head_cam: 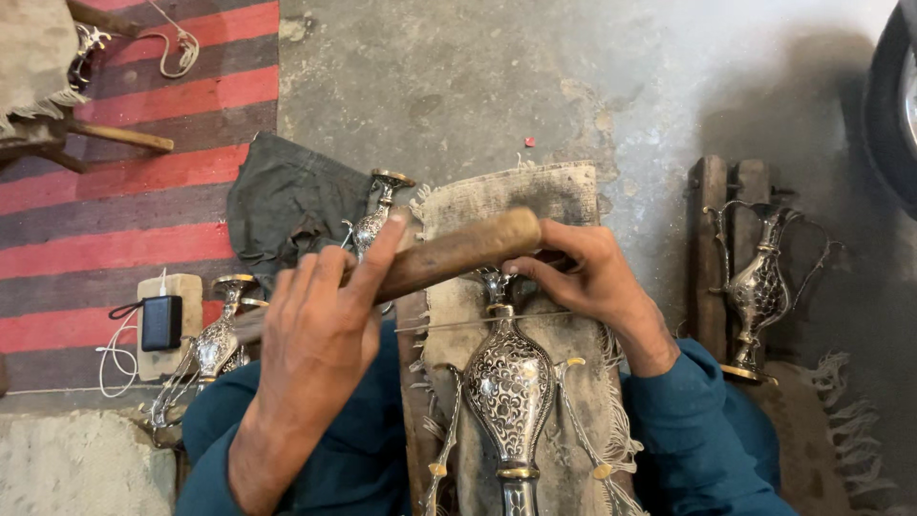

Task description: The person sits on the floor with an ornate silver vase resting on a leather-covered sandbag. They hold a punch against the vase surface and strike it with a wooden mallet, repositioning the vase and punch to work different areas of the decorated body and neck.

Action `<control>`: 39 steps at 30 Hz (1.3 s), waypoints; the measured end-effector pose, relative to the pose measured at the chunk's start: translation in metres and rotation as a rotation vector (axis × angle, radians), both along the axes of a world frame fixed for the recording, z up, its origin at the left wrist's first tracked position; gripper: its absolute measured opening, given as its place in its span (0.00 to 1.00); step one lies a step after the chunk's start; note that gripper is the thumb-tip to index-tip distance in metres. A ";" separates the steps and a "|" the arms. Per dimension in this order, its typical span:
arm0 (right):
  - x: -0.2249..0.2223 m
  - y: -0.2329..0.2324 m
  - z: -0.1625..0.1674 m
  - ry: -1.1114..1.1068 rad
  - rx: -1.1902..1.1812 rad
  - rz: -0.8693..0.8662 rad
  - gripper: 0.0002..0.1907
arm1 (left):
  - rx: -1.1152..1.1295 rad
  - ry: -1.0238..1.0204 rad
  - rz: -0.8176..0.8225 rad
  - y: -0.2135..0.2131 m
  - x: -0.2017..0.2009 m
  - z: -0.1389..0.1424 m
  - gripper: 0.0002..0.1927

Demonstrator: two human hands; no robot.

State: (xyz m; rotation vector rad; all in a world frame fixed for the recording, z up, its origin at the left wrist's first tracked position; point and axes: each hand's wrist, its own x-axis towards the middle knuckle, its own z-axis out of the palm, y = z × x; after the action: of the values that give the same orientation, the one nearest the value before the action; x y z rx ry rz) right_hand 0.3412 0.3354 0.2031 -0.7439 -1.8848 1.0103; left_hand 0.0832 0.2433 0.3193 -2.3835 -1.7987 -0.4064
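An engraved silver vase (509, 382) with two thin curved handles lies on a frayed grey cloth pad (535, 196) in front of me. My left hand (320, 334) grips a long wooden handle (449, 255) that slants up to the right over the vase's neck. My right hand (583, 272) rests at the top of the vase, its fingers pinched around the neck where a thin wire crosses it. The very top of the vase is hidden under my fingers and the handle.
A similar silver vase (759, 287) lies on wooden blocks (709, 205) at right. More silver vases (218, 334) and a dark cloth (287, 201) sit at left, on and beside a striped red rug (115, 182) with a charger (160, 321). A tyre (893, 96) shows at the top right.
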 end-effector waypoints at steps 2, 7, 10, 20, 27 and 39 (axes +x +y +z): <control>0.000 0.000 0.000 0.055 0.021 0.026 0.12 | -0.003 -0.030 -0.016 0.002 0.000 0.000 0.44; -0.002 -0.001 0.002 0.027 -0.031 -0.001 0.14 | 0.011 -0.021 -0.016 0.003 -0.001 -0.002 0.43; -0.002 -0.001 0.002 -0.005 -0.036 -0.001 0.12 | 0.038 0.050 -0.005 0.005 -0.003 -0.002 0.42; -0.001 -0.001 0.000 0.055 -0.022 0.021 0.15 | 0.055 0.043 -0.038 0.010 -0.007 -0.004 0.40; -0.002 -0.001 0.004 0.043 -0.021 0.018 0.14 | 0.080 -0.034 -0.056 0.011 -0.009 -0.006 0.39; 0.003 -0.001 0.004 -0.055 -0.008 -0.005 0.08 | 0.060 -0.373 -0.075 0.009 -0.006 -0.006 0.38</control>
State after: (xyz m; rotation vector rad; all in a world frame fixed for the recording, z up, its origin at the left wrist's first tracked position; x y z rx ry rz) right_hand 0.3439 0.3344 0.2073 -0.7884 -1.9258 1.0039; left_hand 0.0777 0.2526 0.3132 -2.4652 -1.8018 -0.9561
